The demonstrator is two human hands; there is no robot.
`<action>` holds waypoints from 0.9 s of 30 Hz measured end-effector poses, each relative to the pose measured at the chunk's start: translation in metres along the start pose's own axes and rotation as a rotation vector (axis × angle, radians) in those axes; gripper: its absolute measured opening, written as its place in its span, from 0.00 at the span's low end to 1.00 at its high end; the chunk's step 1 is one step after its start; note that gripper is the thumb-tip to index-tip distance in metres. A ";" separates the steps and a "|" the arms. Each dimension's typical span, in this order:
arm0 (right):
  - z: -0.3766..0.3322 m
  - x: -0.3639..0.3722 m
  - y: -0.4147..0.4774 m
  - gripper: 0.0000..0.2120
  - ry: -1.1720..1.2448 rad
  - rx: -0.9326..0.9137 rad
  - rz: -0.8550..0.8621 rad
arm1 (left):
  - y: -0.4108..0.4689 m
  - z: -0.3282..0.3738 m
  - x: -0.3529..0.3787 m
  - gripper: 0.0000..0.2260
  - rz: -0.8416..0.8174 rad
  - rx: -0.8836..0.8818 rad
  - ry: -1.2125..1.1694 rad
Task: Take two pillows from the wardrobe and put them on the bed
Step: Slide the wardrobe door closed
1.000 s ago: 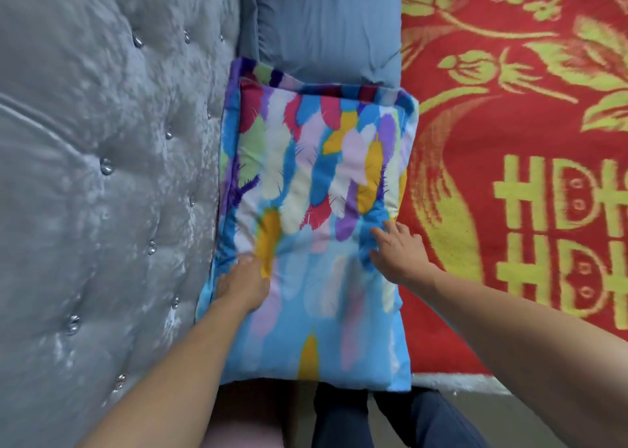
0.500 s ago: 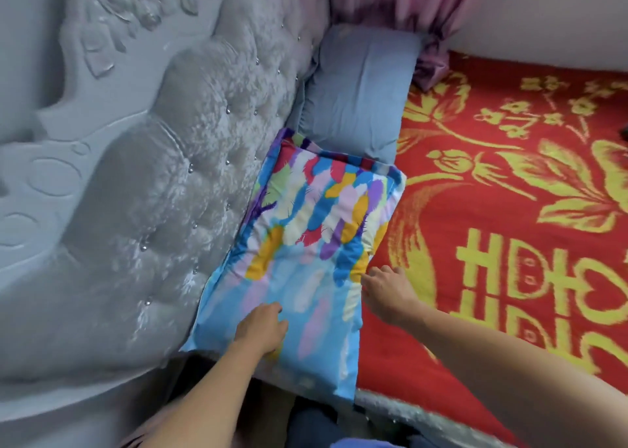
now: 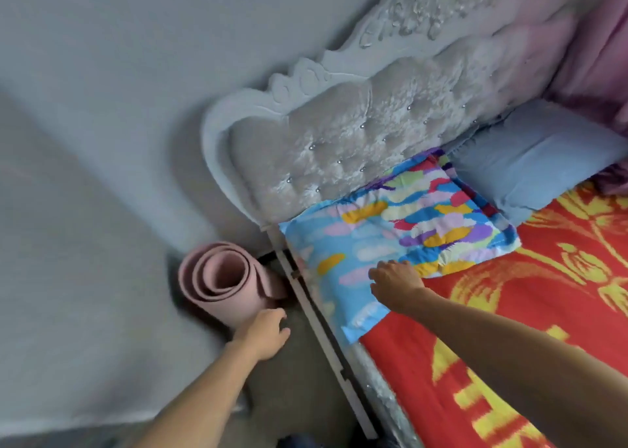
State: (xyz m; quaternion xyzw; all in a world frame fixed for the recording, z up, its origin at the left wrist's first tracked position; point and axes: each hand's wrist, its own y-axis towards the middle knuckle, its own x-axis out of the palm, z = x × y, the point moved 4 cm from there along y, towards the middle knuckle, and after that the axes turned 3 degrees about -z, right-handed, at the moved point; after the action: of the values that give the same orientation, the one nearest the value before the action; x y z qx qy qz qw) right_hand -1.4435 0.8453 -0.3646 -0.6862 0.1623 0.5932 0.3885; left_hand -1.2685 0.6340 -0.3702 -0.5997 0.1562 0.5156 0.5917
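Note:
A colourful feather-print pillow [image 3: 390, 230] lies flat on the bed [image 3: 509, 328] against the grey tufted headboard [image 3: 356, 141]. A plain blue pillow [image 3: 533, 158] lies beside it, further along the headboard. My right hand [image 3: 396, 282] hovers with fingers spread over the near edge of the colourful pillow, holding nothing. Off the bed, my left hand [image 3: 263, 333] hangs over the floor with its fingers loosely apart and nothing in it.
A rolled pink mat [image 3: 224, 281] stands on the floor beside the bed's corner, just beyond my left hand. The bed carries a red blanket with yellow patterns. A pink curtain [image 3: 598, 49] hangs at the far right. A grey wall fills the left.
My left hand has come off the colourful pillow and moved off the bed toward the floor. The view has swung left and back, bringing the wall and the pink mat into sight.

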 end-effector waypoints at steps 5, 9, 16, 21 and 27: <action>-0.101 -0.006 -0.010 0.12 -0.053 -0.211 0.039 | -0.096 -0.070 0.024 0.16 0.100 -0.195 -0.098; -0.185 0.000 -0.047 0.11 -0.075 -0.366 0.047 | -0.188 -0.109 0.064 0.15 0.153 -0.306 -0.184; -0.346 0.039 -0.169 0.11 -0.139 -0.673 -0.005 | -0.395 -0.171 0.186 0.16 0.123 -0.556 -0.302; -0.459 0.048 -0.246 0.13 -0.189 -0.880 -0.005 | -0.516 -0.215 0.231 0.15 0.174 -0.778 -0.382; -0.559 0.048 -0.278 0.14 -0.300 -0.993 -0.018 | -0.585 -0.259 0.252 0.17 0.262 -0.903 -0.488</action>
State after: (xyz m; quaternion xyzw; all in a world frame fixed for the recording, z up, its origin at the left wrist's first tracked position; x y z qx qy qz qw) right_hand -0.8575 0.6300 -0.3183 -0.6966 -0.2023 0.6872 0.0403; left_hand -0.5840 0.6623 -0.3120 -0.6330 -0.1499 0.7257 0.2240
